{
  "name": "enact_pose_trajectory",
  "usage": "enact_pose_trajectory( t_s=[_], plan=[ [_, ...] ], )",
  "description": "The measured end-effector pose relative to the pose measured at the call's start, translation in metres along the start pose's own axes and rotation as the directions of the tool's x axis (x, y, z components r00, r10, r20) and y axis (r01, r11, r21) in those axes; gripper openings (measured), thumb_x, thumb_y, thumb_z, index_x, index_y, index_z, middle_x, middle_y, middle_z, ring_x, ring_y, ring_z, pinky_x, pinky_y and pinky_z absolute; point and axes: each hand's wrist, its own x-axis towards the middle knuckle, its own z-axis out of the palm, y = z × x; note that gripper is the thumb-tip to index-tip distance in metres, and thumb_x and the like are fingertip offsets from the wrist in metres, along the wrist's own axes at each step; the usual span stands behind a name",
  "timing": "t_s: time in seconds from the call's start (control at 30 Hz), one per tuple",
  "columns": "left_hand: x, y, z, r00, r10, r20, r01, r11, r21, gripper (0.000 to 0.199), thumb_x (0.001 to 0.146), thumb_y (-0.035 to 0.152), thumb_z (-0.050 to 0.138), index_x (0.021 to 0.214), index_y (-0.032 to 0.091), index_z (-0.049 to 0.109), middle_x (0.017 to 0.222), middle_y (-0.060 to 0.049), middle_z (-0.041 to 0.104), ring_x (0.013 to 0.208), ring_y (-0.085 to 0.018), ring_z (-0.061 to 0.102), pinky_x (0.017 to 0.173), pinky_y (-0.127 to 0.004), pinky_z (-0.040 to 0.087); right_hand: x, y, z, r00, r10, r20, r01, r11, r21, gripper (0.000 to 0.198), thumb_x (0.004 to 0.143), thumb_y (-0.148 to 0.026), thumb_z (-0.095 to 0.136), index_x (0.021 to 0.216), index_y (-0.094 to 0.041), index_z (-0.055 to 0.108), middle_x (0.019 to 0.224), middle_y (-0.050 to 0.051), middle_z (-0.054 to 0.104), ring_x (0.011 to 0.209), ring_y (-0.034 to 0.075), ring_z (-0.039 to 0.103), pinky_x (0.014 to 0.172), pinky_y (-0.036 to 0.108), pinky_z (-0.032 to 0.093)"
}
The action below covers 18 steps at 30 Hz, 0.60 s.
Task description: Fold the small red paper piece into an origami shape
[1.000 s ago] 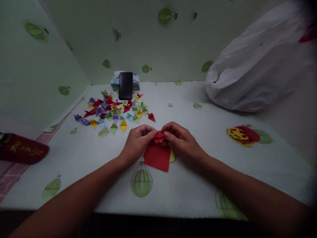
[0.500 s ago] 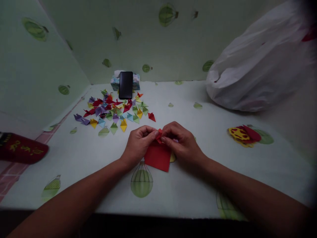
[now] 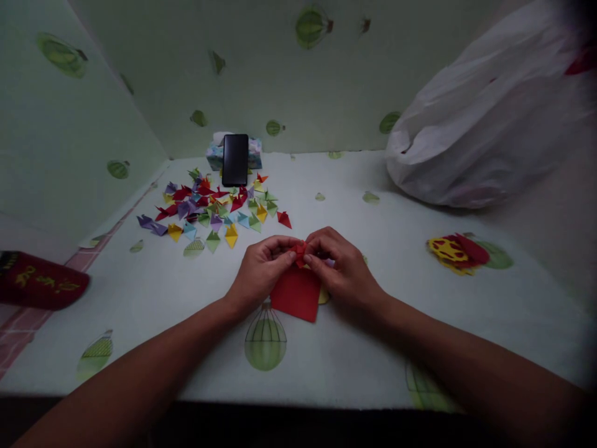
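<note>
A small folded red origami paper [image 3: 299, 254] is pinched between both hands at the middle of the table. My left hand [image 3: 265, 264] is closed on its left side, thumb in front. On the right side my right hand [image 3: 344, 264] grips it between thumb and fingers. Beneath the hands lies a flat red paper square [image 3: 295, 295], with the edge of a yellow piece [image 3: 323, 295] showing to its right. Further left is a pile of folded paper cranes [image 3: 212, 205] in many colours.
A black phone [image 3: 235, 160] leans on a tissue box [image 3: 254, 153] near the back wall. At right stands a white plastic bag [image 3: 448, 143], with red and yellow cut-outs [image 3: 448, 250] before it. A dark red container [image 3: 44, 280] lies at the left edge.
My fingers have shifted slightly on the folded red paper, which now shows more of its surface between them. The whole view has moved a little; other objects stay put.
</note>
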Motion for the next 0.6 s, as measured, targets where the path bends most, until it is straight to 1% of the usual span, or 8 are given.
enact_pose_trajectory(
  t_s=[0.27, 0.43, 0.6],
  plan=[
    [-0.0013, 0.0023, 0.001, 1.0, -0.019, 0.003, 0.019, 0.999, 0.042, 0.025, 0.077, 0.029, 0.076, 0.099, 0.016, 0.075, 0.096, -0.007, 0.077, 0.088, -0.018, 0.07, 0.081, -0.03, 0.054, 0.0006, 0.0002, 0.0006, 1.0, -0.02, -0.019, 0.019, 0.998, -0.058, 0.016, 0.086, -0.009, 0.058, 0.073, -0.019, 0.054, 0.079, 0.003, 0.056, 0.073, 0.015, 0.054, 0.064, 0.028, 0.041],
    [-0.0004, 0.0003, 0.0013, 0.999, -0.039, 0.01, 0.039, 0.999, -0.007, 0.025, 0.075, 0.028, 0.077, 0.097, 0.016, 0.075, 0.095, -0.007, 0.077, 0.087, -0.018, 0.07, 0.082, -0.031, 0.055, 0.0002, -0.0003, 0.0, 1.0, -0.016, -0.014, 0.015, 0.998, -0.065, 0.015, 0.085, -0.01, 0.058, 0.073, -0.019, 0.055, 0.079, 0.003, 0.057, 0.073, 0.015, 0.055, 0.063, 0.028, 0.041],
    [0.0001, -0.0016, 0.0005, 1.0, -0.026, 0.013, 0.026, 1.0, -0.007, 0.028, 0.074, 0.029, 0.079, 0.099, 0.015, 0.075, 0.095, -0.007, 0.077, 0.088, -0.019, 0.07, 0.082, -0.031, 0.055, 0.0003, 0.0019, 0.0008, 0.999, -0.033, -0.026, 0.032, 0.997, -0.064, 0.015, 0.084, -0.009, 0.058, 0.073, -0.019, 0.055, 0.078, 0.002, 0.057, 0.072, 0.014, 0.054, 0.063, 0.027, 0.041]
  ],
)
